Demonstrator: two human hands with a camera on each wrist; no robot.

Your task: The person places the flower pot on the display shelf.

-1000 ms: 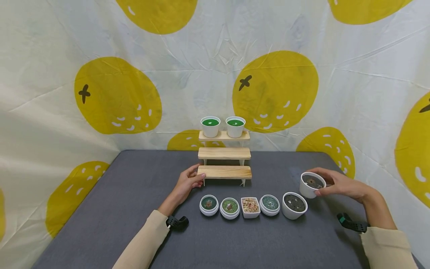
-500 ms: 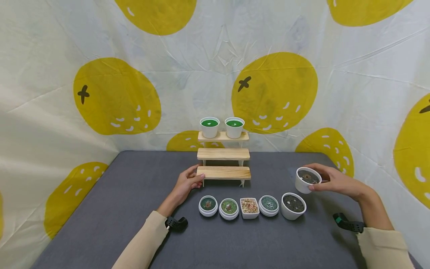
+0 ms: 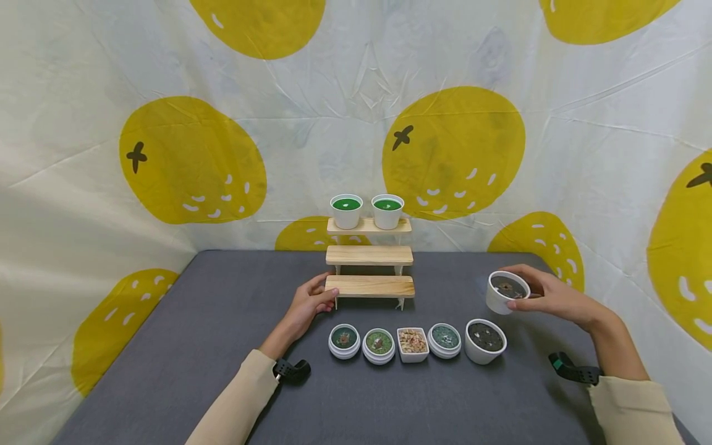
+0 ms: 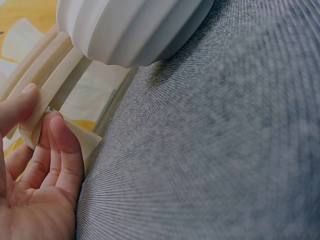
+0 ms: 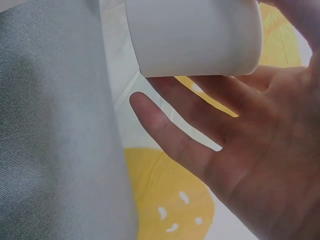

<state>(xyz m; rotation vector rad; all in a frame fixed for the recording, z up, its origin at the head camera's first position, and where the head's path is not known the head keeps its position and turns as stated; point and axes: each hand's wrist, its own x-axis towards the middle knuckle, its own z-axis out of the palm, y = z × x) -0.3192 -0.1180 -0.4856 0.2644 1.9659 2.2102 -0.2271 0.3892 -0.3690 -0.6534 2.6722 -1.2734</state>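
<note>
My left hand grips the left end of the lowest step of a three-tier wooden stand. In the left wrist view its thumb lies on the board, with the fingers curled beneath. To the right, my right hand holds a white cup with dark grey filling, raised off the table. The right wrist view shows that cup between thumb and fingers, one finger apart below it. On the stand's top step are two white cups with green filling, the left one and the right one.
A row on the grey table holds a dark-green round jar, a light-green jar, a square dish of beige bits, a teal jar and another dark-filled cup. A patterned curtain hangs behind.
My right hand has moved slightly left and up with the dark-filled cup. The left hand has kept its grip on the stand.
</note>
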